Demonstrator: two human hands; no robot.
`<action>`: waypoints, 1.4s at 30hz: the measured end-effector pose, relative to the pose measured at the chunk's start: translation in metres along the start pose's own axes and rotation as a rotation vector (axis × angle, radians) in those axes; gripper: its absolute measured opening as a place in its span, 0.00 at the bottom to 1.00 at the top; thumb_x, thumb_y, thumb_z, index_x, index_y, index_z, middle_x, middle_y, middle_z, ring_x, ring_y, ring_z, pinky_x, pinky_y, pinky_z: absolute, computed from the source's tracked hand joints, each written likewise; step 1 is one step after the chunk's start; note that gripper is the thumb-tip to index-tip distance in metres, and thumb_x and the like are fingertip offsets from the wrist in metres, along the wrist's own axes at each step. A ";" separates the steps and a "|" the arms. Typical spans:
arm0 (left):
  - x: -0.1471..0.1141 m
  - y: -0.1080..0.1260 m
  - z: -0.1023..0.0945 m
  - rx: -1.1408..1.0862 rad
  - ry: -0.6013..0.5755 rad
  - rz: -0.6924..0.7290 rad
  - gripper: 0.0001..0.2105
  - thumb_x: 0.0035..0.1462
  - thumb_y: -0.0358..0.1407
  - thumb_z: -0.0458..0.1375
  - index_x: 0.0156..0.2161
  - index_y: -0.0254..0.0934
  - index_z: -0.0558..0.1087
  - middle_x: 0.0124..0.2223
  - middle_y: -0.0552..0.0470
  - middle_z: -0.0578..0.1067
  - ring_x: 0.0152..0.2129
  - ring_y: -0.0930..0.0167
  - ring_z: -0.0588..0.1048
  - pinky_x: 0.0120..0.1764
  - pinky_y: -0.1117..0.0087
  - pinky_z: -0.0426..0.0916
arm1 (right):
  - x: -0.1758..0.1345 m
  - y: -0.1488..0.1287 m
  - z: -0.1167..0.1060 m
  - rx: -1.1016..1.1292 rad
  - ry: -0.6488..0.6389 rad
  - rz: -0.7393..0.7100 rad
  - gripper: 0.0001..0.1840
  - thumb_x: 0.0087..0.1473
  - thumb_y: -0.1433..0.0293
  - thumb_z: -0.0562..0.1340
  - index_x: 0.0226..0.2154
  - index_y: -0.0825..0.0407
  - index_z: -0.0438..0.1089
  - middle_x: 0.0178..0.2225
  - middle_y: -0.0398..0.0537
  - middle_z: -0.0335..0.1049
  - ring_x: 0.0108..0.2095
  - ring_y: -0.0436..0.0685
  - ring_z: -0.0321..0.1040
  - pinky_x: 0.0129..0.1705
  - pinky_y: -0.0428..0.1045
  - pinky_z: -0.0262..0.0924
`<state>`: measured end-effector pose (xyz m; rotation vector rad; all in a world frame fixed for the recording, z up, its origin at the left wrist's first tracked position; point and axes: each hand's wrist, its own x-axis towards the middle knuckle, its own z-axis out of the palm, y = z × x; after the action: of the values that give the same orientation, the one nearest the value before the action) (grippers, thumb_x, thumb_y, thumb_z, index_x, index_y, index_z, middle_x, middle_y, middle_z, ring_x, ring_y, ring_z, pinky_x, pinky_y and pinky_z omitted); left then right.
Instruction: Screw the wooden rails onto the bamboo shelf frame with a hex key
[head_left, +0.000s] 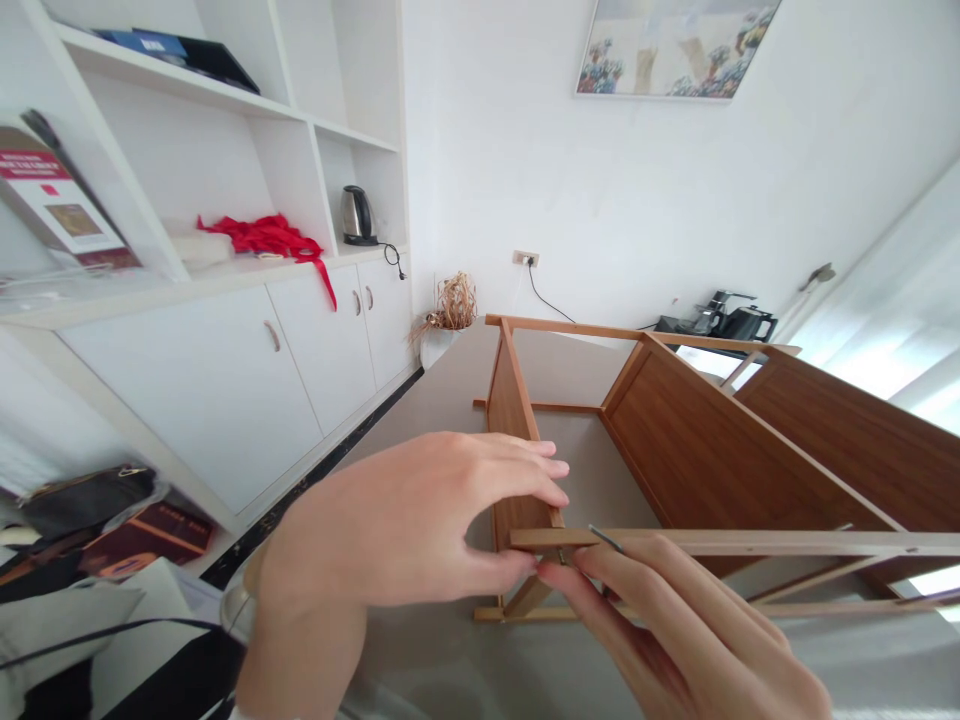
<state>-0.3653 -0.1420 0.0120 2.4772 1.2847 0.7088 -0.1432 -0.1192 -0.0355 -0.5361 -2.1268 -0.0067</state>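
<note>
A brown wooden shelf frame [697,440] lies on its side, its slatted panels standing across between long rails. My left hand [427,510] grips its near left corner: the fingers reach over the edge of the end panel [514,470], and the thumb presses near the end of the pale front rail [750,543]. My right hand [675,620] is closed just to the right, thumb and forefinger pinched at the rail's end. A thin grey metal rod, which looks like a hex key [606,539], sticks up past its forefinger. Between the two hands a small brass-coloured screw [562,556] shows at the rail; my fingertips partly hide it.
A white cabinet [202,380] with open shelves runs along the left, holding a kettle [358,215] and red cloth [270,238]. Bags and boxes [142,540] lie at the lower left. Dried flowers [454,300] stand in the corner; a black kettle [742,322] is behind the frame.
</note>
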 end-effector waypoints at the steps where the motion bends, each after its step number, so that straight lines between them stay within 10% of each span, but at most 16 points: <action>1: -0.003 0.005 0.003 0.037 0.023 -0.014 0.18 0.57 0.36 0.63 0.54 0.44 0.73 0.61 0.52 0.71 0.60 0.66 0.67 0.61 0.64 0.63 | 0.000 0.001 0.000 0.017 0.003 -0.005 0.02 0.58 0.74 0.64 0.35 0.52 0.72 0.29 0.42 0.73 0.28 0.48 0.71 0.33 0.43 0.65; 8: -0.008 0.027 0.015 0.207 0.101 0.029 0.05 0.63 0.31 0.56 0.41 0.40 0.74 0.51 0.51 0.77 0.56 0.68 0.71 0.59 0.65 0.66 | 0.000 0.004 0.005 0.074 0.047 -0.052 0.04 0.56 0.77 0.65 0.35 0.54 0.72 0.28 0.43 0.71 0.27 0.48 0.68 0.31 0.44 0.63; 27: -0.003 0.036 0.017 0.387 0.142 0.174 0.07 0.65 0.30 0.54 0.37 0.39 0.74 0.43 0.52 0.79 0.45 0.69 0.76 0.58 0.60 0.67 | -0.014 0.004 0.000 0.048 -0.074 -0.044 0.08 0.61 0.79 0.57 0.41 0.56 0.70 0.32 0.48 0.70 0.31 0.52 0.67 0.33 0.47 0.62; 35: 0.002 0.031 0.016 0.353 0.151 0.168 0.06 0.64 0.31 0.55 0.35 0.38 0.74 0.42 0.51 0.78 0.43 0.69 0.76 0.54 0.63 0.71 | -0.006 0.011 -0.037 0.085 -0.432 -0.093 0.17 0.68 0.74 0.46 0.36 0.51 0.68 0.29 0.43 0.70 0.28 0.48 0.67 0.31 0.42 0.63; 42: 0.005 0.032 0.011 0.310 0.140 0.159 0.06 0.63 0.31 0.57 0.34 0.39 0.74 0.43 0.51 0.78 0.43 0.69 0.76 0.53 0.64 0.71 | -0.010 0.019 -0.030 0.095 -0.279 -0.010 0.05 0.66 0.69 0.56 0.40 0.51 0.67 0.31 0.41 0.72 0.28 0.47 0.69 0.28 0.41 0.61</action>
<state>-0.3352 -0.1561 0.0181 2.8499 1.3460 0.7842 -0.1075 -0.1117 -0.0300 -0.4933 -2.3869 0.1717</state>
